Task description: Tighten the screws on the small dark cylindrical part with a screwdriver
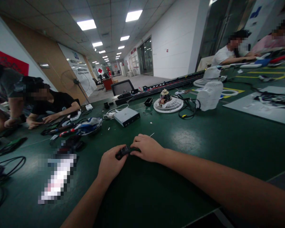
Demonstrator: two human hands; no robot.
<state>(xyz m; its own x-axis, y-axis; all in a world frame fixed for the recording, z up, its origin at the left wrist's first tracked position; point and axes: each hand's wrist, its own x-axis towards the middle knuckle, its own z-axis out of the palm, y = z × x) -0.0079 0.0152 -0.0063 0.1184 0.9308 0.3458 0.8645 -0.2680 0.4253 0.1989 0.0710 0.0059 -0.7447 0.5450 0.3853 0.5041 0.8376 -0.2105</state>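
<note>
Left hand (110, 163), head view, grips a small black part (122, 153) between thumb and fingers, over the green worktop (185, 180). Right hand (147, 148) lies curled at the part's right end; its exact hold cannot be told. Beyond: a silver box (127, 116) with black front and, right of it, a round white grille (169, 107).

The small block (123, 152) looks like dark plastic; the worktop (185, 140) smooth, faintly glossy; the box (126, 116) matt metal.
</note>
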